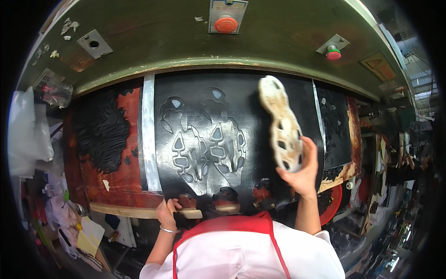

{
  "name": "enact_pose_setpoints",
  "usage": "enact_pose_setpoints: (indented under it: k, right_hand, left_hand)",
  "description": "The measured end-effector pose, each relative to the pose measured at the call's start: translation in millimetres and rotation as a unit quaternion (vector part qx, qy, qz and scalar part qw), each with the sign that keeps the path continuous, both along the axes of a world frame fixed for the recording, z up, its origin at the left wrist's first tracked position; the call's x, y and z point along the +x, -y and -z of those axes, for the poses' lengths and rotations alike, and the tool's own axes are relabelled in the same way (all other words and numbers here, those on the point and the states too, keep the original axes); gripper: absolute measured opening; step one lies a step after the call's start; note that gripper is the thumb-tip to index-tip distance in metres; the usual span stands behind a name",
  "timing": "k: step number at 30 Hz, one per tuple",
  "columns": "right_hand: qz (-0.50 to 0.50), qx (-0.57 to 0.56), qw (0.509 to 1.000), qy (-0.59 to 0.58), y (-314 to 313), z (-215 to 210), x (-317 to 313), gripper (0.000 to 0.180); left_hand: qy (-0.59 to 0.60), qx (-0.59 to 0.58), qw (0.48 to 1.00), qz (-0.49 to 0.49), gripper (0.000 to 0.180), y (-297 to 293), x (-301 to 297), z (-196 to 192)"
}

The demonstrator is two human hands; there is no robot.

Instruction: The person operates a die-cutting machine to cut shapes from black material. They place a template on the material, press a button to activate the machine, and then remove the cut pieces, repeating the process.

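A pale, brown-stained sole-shaped cutting die [282, 118] with several holes is in my right hand [302, 169]. My thumb and fingers grip its near end. It is over the right part of a black rubber sheet [253, 139], tilted with its far end to the left; whether it touches the sheet I cannot tell. Left of it, two sole-shaped outlines [183, 156] with loose small pieces are cut into the sheet. My left hand [168, 214] is closed at the sheet's near left corner, its fingers curled round the edge beside a wooden strip [125, 210].
Behind the sheet rises a green machine beam [172, 42] with a red button [226, 24] and another button [333, 53]. A pile of black cut pieces [102, 130] lies on the red-brown board [125, 181] at left. More black scraps [332, 116] lie at right, above a red tub [332, 204].
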State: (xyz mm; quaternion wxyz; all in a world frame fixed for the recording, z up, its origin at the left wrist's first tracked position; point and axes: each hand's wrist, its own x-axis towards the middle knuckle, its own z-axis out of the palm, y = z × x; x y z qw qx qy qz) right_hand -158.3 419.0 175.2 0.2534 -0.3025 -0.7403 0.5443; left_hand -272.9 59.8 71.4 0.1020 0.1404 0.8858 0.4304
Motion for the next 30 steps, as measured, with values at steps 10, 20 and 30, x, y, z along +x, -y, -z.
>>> enact_pose_setpoints:
  k: [10,20,30]
  right_hand:
    - [-0.011,0.289,0.95,0.117,-26,72,-84,0.104]
    - [0.295,0.372,0.88,-0.018,-200,-32,-157,0.084]
    - [0.234,0.462,0.855,0.027,-227,16,-139,0.092]
  left_hand:
    - [-0.028,-0.052,0.997,-0.041,0.024,-39,-47,8]
    - [-0.075,-0.093,0.991,-0.059,0.035,-117,-153,10]
    - [-0.108,-0.035,0.99,-0.079,0.049,-161,-239,10]
